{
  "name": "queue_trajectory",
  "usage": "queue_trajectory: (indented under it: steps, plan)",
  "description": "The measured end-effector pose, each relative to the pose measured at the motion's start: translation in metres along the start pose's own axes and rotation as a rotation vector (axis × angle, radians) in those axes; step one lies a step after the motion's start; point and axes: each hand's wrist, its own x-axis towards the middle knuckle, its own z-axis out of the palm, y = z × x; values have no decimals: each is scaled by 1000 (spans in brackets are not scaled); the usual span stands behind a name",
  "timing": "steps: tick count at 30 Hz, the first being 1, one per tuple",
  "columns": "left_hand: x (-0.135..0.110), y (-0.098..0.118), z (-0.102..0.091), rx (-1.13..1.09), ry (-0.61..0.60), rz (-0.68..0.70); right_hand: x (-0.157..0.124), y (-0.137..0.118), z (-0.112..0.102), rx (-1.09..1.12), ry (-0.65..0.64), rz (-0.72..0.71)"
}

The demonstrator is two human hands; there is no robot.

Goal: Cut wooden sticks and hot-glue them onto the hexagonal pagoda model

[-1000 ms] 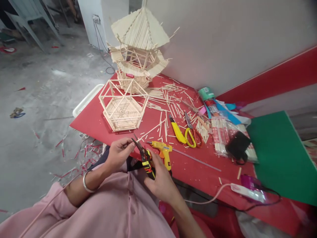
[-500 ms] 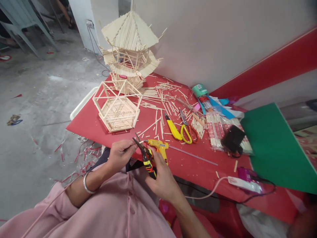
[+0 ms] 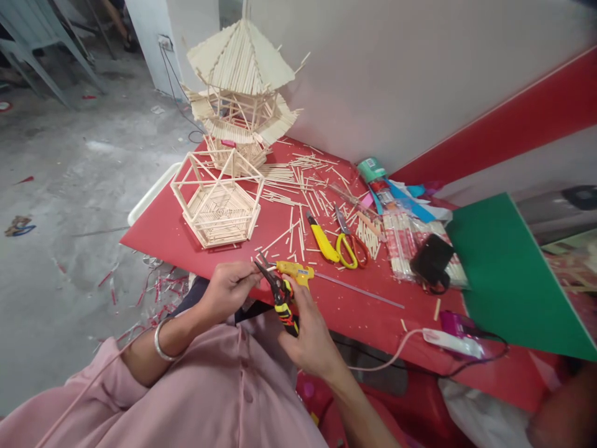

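Observation:
My right hand (image 3: 308, 336) is wrapped round a pair of pliers (image 3: 280, 298) with black jaws and yellow, orange and black handles. The jaws are parted and point toward my left hand (image 3: 228, 289). Its fingertips are pinched together beside the jaw tips; whatever they hold is too small and hidden to make out. Just beyond the pliers a yellow glue gun (image 3: 295, 271) lies on the red table (image 3: 368, 317), a clear glue stick (image 3: 359, 289) trailing from its back. A hexagonal frame of thin wooden sticks (image 3: 219, 211) stands at the table's left edge.
A tiered stick pagoda (image 3: 242, 81) stands behind. Loose sticks (image 3: 282, 177), a yellow utility knife (image 3: 323, 239) and scissors (image 3: 346, 249) lie mid-table. To the right are packaged sticks (image 3: 401, 242), a black adapter (image 3: 431, 258), a green board (image 3: 513, 280) and a white power strip (image 3: 452, 342).
The view has shifted slightly, so the table's contents appear a little farther left. My hands and the pliers have moved slightly right relative to the glue gun; both grips look the same.

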Motion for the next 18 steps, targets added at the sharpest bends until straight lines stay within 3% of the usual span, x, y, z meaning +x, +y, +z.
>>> queue_trajectory:
  steps: [8,14,18]
  plan:
    - [1,-3,-3,-213,-112,-205,-3,3,-1,-47,24,8]
    - [5,-6,-4,-325,-130,-273,0,4,-1,-51,10,-3]
    - [11,-6,-9,-409,-227,-339,4,2,-6,-87,-2,-29]
